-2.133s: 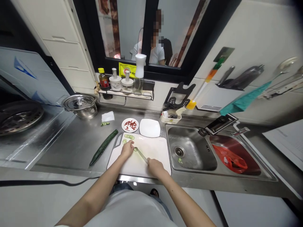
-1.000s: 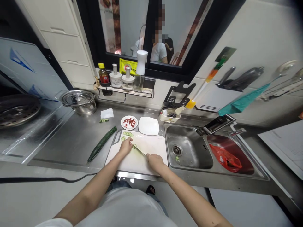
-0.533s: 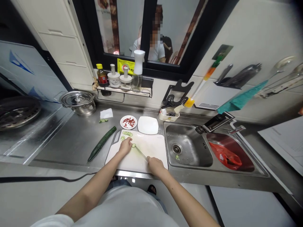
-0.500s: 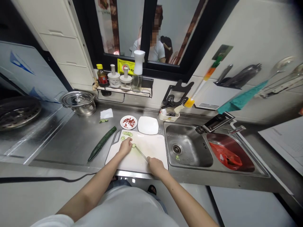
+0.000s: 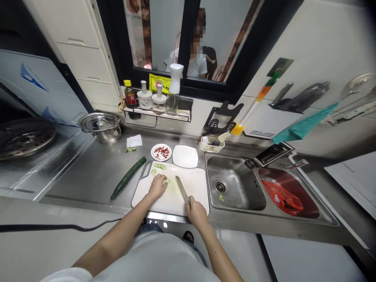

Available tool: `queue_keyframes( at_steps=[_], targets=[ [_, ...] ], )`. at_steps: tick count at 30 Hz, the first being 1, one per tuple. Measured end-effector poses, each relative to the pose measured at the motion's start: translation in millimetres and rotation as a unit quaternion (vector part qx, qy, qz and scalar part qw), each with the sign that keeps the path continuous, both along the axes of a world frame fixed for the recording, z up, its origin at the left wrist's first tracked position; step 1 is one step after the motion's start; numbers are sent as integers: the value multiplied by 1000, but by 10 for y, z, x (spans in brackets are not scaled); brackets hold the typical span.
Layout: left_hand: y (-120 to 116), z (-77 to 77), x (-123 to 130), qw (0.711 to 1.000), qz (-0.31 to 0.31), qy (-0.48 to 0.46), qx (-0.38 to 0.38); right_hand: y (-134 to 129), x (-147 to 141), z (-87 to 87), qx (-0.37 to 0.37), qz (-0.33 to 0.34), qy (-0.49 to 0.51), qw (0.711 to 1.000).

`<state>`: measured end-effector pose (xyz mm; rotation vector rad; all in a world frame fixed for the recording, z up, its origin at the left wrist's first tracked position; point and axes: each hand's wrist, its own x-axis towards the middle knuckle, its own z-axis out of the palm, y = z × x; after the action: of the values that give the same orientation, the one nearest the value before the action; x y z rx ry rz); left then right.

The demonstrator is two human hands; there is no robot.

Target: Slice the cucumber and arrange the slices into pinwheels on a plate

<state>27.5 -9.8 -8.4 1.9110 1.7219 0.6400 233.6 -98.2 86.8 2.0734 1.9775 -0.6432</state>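
Observation:
My right hand is closed round the handle of a knife, whose blade lies tilted over the white cutting board. On the board's left half, the fingers of my left hand are bent together at a cucumber slice; whether they grip a further piece behind it is hidden. Several cut cucumber slices lie overlapped in a row at the board's upper left corner, with a few more just below. A long whole-looking cucumber rests on the steel counter left of the board.
Behind the board stand a plate of red bits and a white square plate. The sink adjoins on the right, with a red bag in its second basin. A lidded pot stands back left. Someone shows in the window.
The knife has moved right, away from the cucumber slice and my left hand, and its blade has turned more upright in view. My left hand stays at the slice.

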Motion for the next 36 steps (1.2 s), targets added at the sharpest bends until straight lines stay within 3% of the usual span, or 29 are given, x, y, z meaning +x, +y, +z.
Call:
queue_keyframes(
  at_steps=[6, 16, 23, 31, 36],
  targets=[
    [18, 58, 18, 1000, 13, -4, -10, 5, 30, -23, 4, -50, 10, 999],
    [-14, 212, 40, 988, 78, -116, -61, 36, 0, -15, -2, -56, 27, 998],
    [-19, 249, -124, 975, 141, -167, -40, 59, 20, 53, -19, -43, 44, 998],
    [166, 116, -520, 968, 220, -119, -25, 22, 75, 150, -62, -21, 107, 992],
    [235, 88, -589, 971, 232, -35, -46, 14, 58, 101, -43, -39, 126, 990]
  ],
)
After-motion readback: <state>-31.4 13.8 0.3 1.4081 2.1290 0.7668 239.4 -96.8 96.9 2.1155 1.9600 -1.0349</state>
